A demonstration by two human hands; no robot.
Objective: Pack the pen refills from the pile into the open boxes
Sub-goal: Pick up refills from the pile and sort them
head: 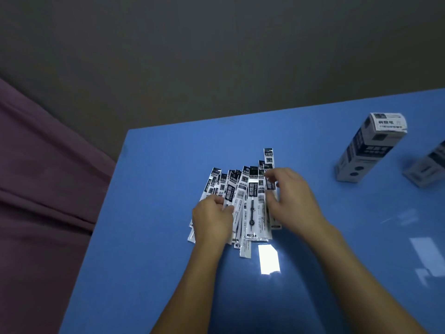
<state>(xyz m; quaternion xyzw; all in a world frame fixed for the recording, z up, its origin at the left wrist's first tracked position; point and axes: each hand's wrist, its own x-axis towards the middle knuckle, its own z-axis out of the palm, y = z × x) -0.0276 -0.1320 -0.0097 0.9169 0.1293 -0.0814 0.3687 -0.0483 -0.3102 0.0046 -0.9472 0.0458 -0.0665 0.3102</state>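
Observation:
A pile of pen refills (248,201) in white and black sleeves lies fanned out on the blue table (156,213), all pointing roughly away from me. My left hand (212,220) rests on the left side of the pile, its curled fingers gripping several refills. My right hand (292,198) is on the right side of the pile, thumb and fingers pinching refills at the right edge. A tall white and black box (368,148) stands at the right, leaning in the view. A second box (427,166) shows partly at the right edge.
The table's left edge runs diagonally from top centre to bottom left. Beyond it is purple fabric (41,189) and a dark grey floor. A bright light reflection (269,259) sits on the table just below the pile.

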